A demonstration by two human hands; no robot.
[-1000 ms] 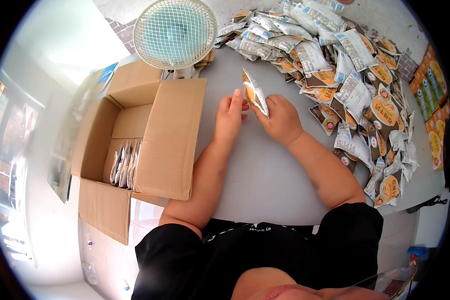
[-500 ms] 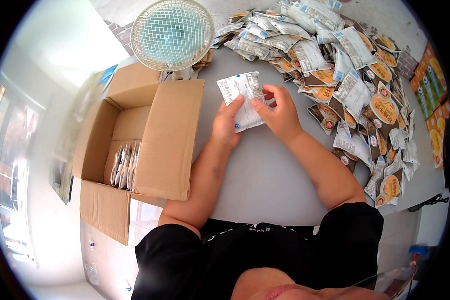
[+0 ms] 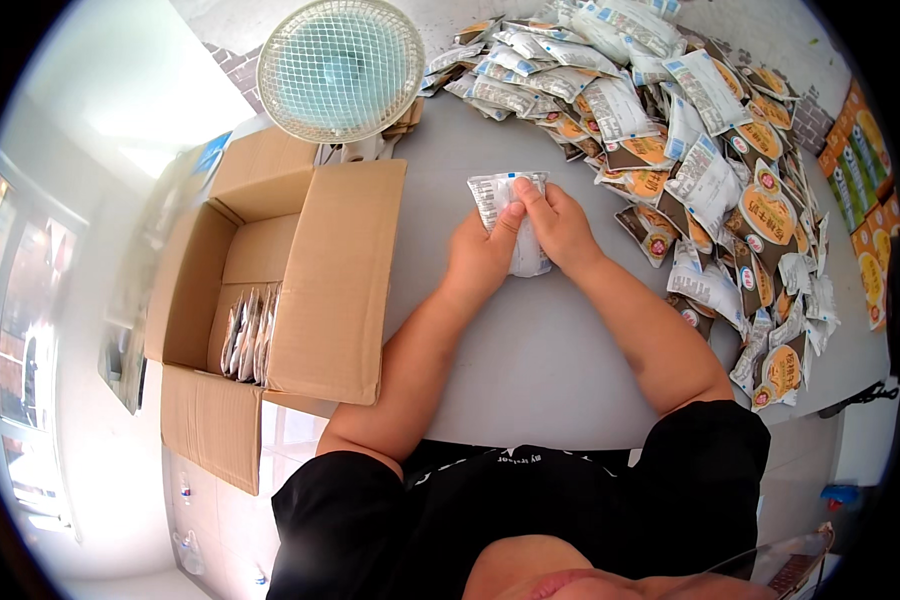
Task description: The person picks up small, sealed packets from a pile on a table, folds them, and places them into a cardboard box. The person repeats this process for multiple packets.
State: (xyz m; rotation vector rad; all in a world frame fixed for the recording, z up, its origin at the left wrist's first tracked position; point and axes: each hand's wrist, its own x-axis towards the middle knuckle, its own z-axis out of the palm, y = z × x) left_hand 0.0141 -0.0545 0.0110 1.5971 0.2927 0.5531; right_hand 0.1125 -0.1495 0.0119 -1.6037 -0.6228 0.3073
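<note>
Between my two hands is a white sachet [image 3: 526, 258] with its printed back facing up, held over the grey table [image 3: 510, 370]. My left hand [image 3: 482, 248] grips its left side, with the thumb lying on top. From the right, my right hand [image 3: 562, 225] closes on it, its thumb pressing the upper face. Fingers under the sachet are hidden. Left of my left forearm, an open cardboard box [image 3: 342, 290] has its flaps spread, with several sachets [image 3: 251, 335] standing on edge in a row inside.
A large heap of sachets [image 3: 710, 185], some white side up and some brown and orange, covers the table's far and right parts. Behind the box stands a round fan [image 3: 340, 70] with a wire guard. Printed orange and green cartons [image 3: 865, 150] are at the far right.
The sachet has moved to the right and stands more upright. Both hands have closed further on it, the right hand's thumb now lying flat across its top.
</note>
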